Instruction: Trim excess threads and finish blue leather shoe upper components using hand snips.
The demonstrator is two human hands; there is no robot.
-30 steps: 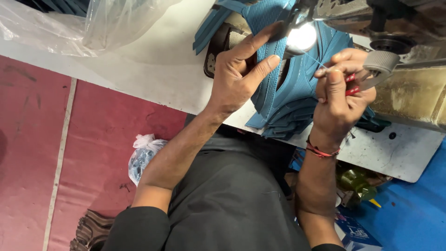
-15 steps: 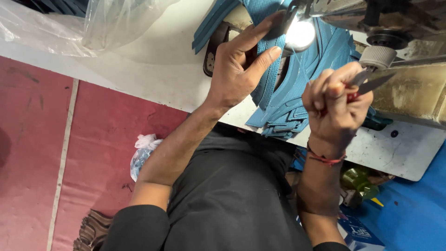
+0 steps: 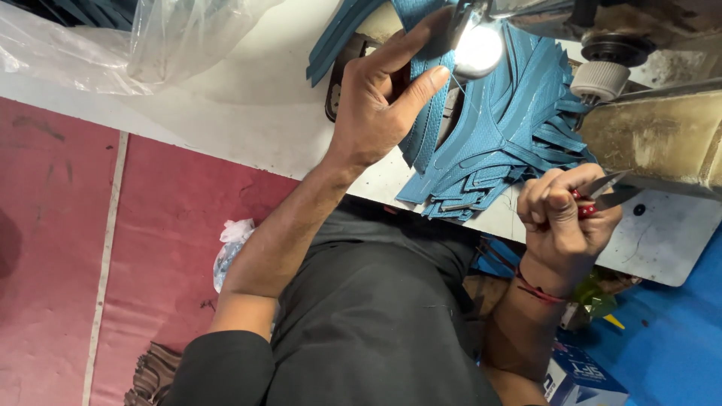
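Two bare hands work at a white sewing table (image 3: 248, 128) that crosses the upper half of the frame. Compared with half a second ago, the right hand (image 3: 564, 218) has dropped away from the machine toward the lower right, near the table's front edge, while the left hand (image 3: 376, 105) stays up at upper centre with little change. The left hand is half open, thumb and forefinger stretched out and pinching a teal leather strip (image 3: 430, 113) just below the bright machine lamp (image 3: 477, 49). The right hand is closed in a fist around small red-handled thread snips (image 3: 605, 192), whose metal blades poke out to the right. A heap of teal leather pieces (image 3: 504, 143) lies on the table between the two hands, fanning from upper centre down to the table's edge. The sewing machine (image 3: 647, 128), worn and yellowish with a ribbed white knob, fills the upper right corner. A red floor (image 3: 60, 248) with a pale stripe covers the left side of the frame, and a blue sheet (image 3: 669, 338) lies at lower right. Clear plastic sheeting (image 3: 128, 45) is bunched at upper left. A small knotted plastic bag (image 3: 229, 252) sits on the floor at centre left, and a blue and white carton (image 3: 583, 376) stands at the bottom right edge.
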